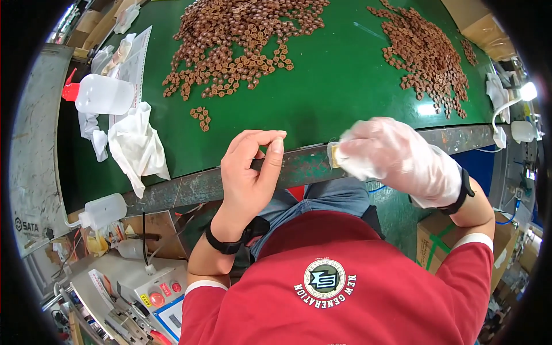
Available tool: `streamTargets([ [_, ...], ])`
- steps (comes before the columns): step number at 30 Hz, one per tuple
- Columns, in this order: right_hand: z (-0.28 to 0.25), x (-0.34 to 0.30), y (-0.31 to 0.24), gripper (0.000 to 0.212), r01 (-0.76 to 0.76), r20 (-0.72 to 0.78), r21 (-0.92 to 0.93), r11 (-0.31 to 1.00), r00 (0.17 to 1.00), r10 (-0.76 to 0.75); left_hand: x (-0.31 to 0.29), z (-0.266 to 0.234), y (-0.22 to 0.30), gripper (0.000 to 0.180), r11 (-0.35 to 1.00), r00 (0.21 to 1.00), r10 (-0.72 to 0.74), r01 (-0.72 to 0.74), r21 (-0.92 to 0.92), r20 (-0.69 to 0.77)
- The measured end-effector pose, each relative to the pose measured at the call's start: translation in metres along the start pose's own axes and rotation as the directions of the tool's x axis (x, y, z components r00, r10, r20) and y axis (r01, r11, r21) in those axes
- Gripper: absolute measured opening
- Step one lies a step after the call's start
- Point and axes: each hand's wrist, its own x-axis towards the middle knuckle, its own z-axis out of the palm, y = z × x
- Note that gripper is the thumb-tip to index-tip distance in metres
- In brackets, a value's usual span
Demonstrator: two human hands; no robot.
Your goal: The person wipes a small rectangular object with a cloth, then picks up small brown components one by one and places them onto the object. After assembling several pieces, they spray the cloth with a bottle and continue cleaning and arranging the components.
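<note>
At the table's near edge, my bare left hand (252,164) is raised with thumb and forefinger tips pinched together. Whatever may sit between those fingertips is too small or hidden to name. My right hand (386,158) wears a thin whitish glove and is smeared by motion, so its fingers do not show clearly. Right beside its fingertips, against the table edge, is a small yellowish piece (335,156) with a clear film around it. Beyond my left hand lies a little cluster of small round brown parts (200,118) on the green tabletop (310,103).
A large heap of brown parts (236,43) spreads at the far middle, and another heap (425,57) at the far right. On the left are a red-topped squeeze bottle (106,94) and crumpled white cloth (138,144). A lit lamp (528,91) stands at right.
</note>
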Motion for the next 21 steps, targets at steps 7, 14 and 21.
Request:
streamTargets([
  [7, -0.009, -0.009, 0.008, 0.022, 0.195, 0.101, -0.117, 0.974, 0.978, -0.183, -0.004, -0.005, -0.007, 0.009, 0.997, 0.998, -0.052, 0.05, -0.058, -0.031],
  [14, 0.008, 0.005, 0.004, 0.026, 0.253, 0.02, 0.045, 0.966, 0.967, -0.254, -0.001, 0.0, -0.005, 0.009, 0.996, 0.997, -0.068, 0.066, -0.056, -0.022],
  [21, -0.016, -0.021, 0.001, 0.035, 0.071, 0.147, -0.096, 0.993, 0.988, -0.056, -0.006, -0.004, -0.01, 0.009, 0.997, 0.996, -0.067, 0.064, -0.052, -0.062],
])
